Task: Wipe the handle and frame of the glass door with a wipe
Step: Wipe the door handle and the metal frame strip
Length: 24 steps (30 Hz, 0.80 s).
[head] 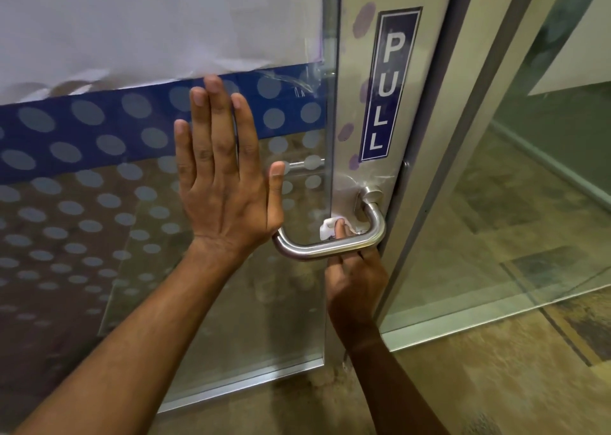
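A steel U-shaped handle (330,247) juts from the silver frame (350,104) of the glass door (99,203), below a blue PULL sign (386,84). My left hand (221,173) lies flat on the glass with fingers straight, its thumb near the handle's left bend. My right hand (353,269) reaches up from below behind the handle bar and pinches a small white wipe (327,228) against the frame plate inside the handle loop. Part of the wipe and my right fingers are hidden by the bar.
The door glass carries a blue band with grey dots (82,130) and white paper (132,21) above. A fixed glass panel with a metal frame (463,137) stands to the right. Brown patterned floor (496,385) lies below.
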Motion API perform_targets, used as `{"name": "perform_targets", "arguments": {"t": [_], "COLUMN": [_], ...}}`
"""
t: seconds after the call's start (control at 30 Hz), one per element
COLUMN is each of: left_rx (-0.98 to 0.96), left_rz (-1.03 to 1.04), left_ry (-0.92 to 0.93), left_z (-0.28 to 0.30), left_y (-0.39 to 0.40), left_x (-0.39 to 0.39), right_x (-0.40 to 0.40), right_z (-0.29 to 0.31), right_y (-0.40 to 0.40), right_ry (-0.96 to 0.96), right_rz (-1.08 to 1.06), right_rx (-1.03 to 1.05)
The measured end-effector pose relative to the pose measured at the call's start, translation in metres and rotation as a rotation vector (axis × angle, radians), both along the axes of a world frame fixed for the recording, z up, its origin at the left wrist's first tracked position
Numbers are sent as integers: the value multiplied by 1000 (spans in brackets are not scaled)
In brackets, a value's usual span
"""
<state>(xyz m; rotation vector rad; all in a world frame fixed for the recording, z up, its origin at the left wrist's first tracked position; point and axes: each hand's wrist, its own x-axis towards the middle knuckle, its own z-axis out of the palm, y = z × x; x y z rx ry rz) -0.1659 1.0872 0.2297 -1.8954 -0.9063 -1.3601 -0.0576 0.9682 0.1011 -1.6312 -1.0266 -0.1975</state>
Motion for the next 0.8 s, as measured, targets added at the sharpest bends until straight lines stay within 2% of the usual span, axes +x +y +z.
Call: {"name": "perform_targets", "arguments": {"t": [0.07, 0.13, 0.2, 0.27, 0.47, 0.63, 0.8], "left_rx": [-11, -23, -33, -47, -68, -73, -66], "left_rz": [-2, -3, 2, -2, -12, 0, 8], "left_ry": [4, 14, 25, 29, 40, 54, 63], "left_z": [1, 1, 2, 4, 6, 6, 6], "left_y": [-2, -5, -7, -9, -11, -11, -11], "left_x": [1, 0, -1, -2, -4, -4, -4], "right_x": [0, -2, -1, 0, 7, 10, 17], "right_z": [-1, -8, -9, -9, 15, 19, 30], "right_y": [3, 3, 0, -2, 1, 7, 11], "right_ry": [-69, -103, -41, 12, 94, 350, 428], "right_rz": [-38, -115, -128, -110, -165, -268, -325], "right_rx": [47, -28, -123, -126, 39, 123, 298]}}
